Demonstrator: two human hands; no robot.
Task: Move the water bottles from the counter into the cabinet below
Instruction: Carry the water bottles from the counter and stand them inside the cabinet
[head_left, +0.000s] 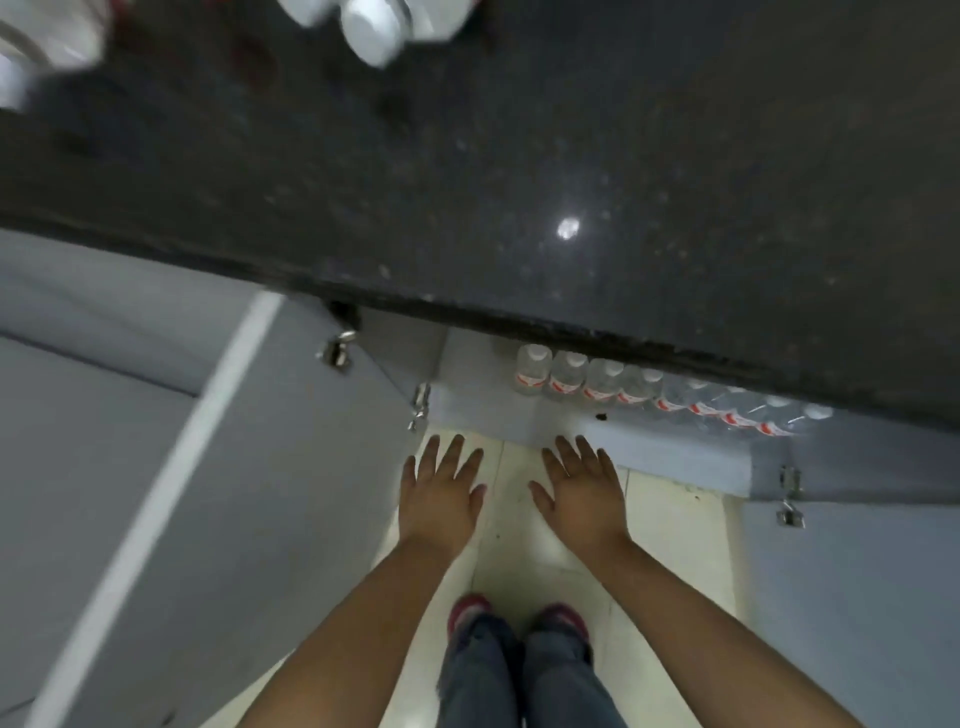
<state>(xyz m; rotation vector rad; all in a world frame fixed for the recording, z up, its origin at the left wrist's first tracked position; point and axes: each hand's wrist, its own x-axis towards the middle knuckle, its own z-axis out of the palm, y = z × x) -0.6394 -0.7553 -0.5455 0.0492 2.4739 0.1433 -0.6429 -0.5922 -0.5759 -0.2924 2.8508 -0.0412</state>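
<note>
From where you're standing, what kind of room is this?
Probably a kitchen or pantry area: a dark speckled stone counter, a grey cabinet open beneath it, and a row of water bottles lined up inside.

A pantry or kitchenette: speckled black stone counter (519, 182) over grey hinged cabinet doors (291, 467), tiled floor (675, 545).

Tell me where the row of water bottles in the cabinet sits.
In the head view, the row of bottles stands inside the open cabinet, just under the dark counter edge, beyond the right hand.
</note>
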